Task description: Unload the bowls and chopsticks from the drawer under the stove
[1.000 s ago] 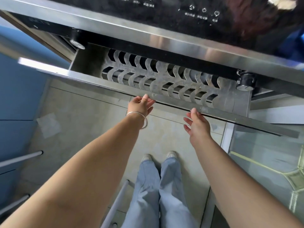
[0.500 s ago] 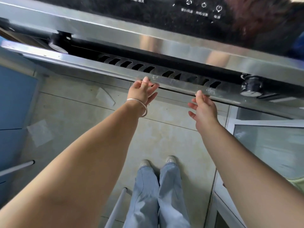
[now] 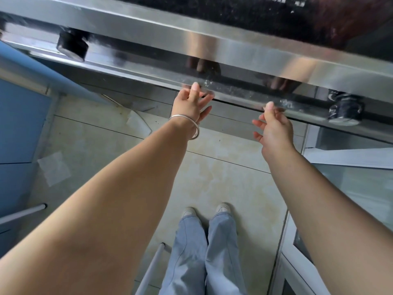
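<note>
Pushed nearly shut since a second ago, the drawer (image 3: 234, 90) takes both hands' spread fingers, left hand (image 3: 192, 103) and right hand (image 3: 274, 126), pressing its front edge, evidently to close it.

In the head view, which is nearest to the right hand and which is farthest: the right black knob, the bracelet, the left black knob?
From the right hand:
1. Right black knob, just to its right.
2. Bracelet, on the left wrist.
3. Left black knob, far upper left.

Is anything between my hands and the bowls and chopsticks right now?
Yes. The steel drawer front under the stove is pushed in, hiding whatever it holds. Left hand and right hand both touch its top edge.
</note>
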